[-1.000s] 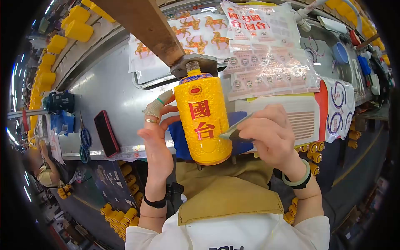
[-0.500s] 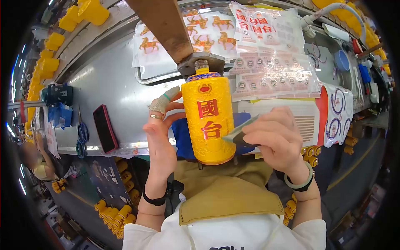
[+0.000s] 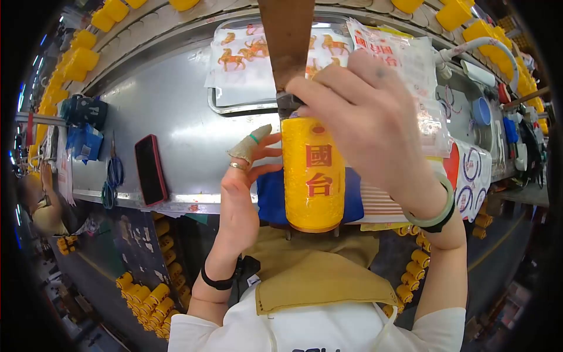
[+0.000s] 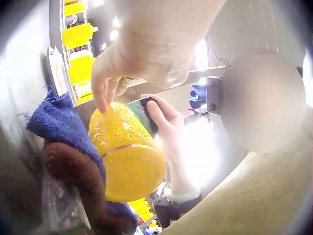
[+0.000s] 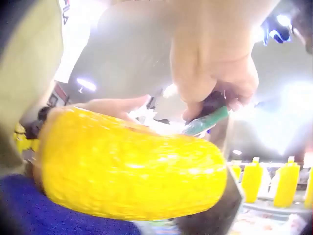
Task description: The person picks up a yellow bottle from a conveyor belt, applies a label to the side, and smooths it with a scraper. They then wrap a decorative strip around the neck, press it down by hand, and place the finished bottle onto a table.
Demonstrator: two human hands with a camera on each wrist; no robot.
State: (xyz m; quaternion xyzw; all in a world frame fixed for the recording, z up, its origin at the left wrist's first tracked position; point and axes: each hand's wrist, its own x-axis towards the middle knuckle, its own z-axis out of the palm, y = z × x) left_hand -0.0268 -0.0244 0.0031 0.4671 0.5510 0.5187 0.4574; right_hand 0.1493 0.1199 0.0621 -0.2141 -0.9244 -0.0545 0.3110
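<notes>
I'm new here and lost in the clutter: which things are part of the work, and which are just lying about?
In use: tall yellow embossed bottle, left hand, right hand, small green-edged flat tool, blue cloth pad.
Lying about: red-cased phone, blue-handled scissors.

Head above; wrists seemingly beside bottle [image 3: 312, 176]
</notes>
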